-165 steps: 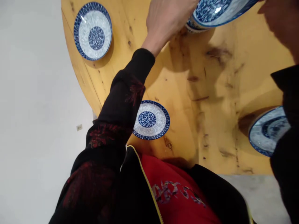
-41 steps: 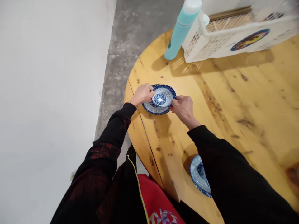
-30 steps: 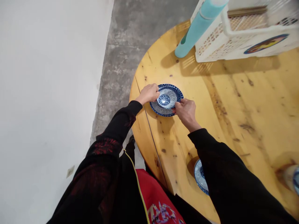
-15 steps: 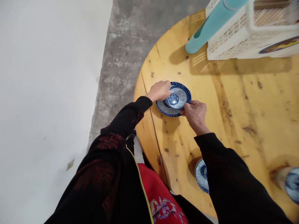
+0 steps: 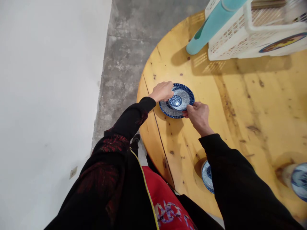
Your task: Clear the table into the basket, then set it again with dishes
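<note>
Right here at the rounded end of the wooden table [image 5: 240, 105], two-handed on one small bowl [image 5: 183, 97], blue and white, with a dark patterned round in the centre and a bright glint on it! Pinching near its left rim with a curled left hand [image 5: 165, 90], fingertips mostly hidden from view. Pinching the near right rim with the right hand [image 5: 199, 116], thumb above, fingers tucked below. Directly beneath, a larger plate [image 5: 169, 111], also blue and white, peeking out along the near left side; resting on it or held just above, impossible to tell from this angle!

Closer to the body, on the same wood, a second dish [image 5: 207, 178], partly covered by the black right sleeve [image 5: 235, 172]. Away at the right edge, another blue-and-white piece [image 5: 299, 182], cut off and blurred. Up at the far side, a turquoise cylinder [image 5: 203, 36] with a dark notch, just beside a white latticed basket [image 5: 230, 44] showing a colourful oval sticker [image 5: 283, 43]. Out to the left, grey floor [image 5: 129, 60] and pale wall [image 5: 48, 95]; down below, a red top [image 5: 160, 188] inside a yellow-zipped black jacket
</note>
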Demonstrator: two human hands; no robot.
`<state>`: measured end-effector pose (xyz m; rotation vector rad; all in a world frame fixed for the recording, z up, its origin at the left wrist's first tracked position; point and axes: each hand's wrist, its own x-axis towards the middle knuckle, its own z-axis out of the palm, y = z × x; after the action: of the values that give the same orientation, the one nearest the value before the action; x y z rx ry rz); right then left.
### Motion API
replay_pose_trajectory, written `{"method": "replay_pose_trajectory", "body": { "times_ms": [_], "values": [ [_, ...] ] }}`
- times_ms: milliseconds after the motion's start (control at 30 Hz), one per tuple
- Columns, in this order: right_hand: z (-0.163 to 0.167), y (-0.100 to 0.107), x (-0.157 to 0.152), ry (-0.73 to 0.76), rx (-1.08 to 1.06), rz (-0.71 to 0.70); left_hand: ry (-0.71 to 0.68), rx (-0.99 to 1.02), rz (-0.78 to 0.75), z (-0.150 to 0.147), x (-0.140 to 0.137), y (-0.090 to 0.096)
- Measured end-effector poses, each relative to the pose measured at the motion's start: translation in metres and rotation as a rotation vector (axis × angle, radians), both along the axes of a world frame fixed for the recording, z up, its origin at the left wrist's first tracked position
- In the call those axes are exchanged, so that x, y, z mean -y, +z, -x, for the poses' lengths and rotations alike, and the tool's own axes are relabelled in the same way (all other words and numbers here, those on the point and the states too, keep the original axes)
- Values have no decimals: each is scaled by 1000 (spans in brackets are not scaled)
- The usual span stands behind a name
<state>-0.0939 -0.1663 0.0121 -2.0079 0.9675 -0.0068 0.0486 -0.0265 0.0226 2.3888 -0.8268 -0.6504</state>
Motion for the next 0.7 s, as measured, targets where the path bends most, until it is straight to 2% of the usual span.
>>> {"method": "replay_pose_trajectory", "body": {
  "times_ms": [400, 467, 567, 633, 700],
  "values": [
    [2, -2, 4, 4, -25, 12, 32, -37, 45, -1, -5, -2],
    [8, 7, 8, -15, 6, 11, 80, -1, 56, -6, -12, 4],
    [28, 37, 13, -31, 81, 62, 182, 94, 86, -9, -29, 23],
    [54, 59, 12, 0, 94, 115, 243, 121, 131, -4, -44, 40],
    [87, 73, 3, -7, 135, 86, 297, 117, 213, 6, -61, 50]
  ]
}}
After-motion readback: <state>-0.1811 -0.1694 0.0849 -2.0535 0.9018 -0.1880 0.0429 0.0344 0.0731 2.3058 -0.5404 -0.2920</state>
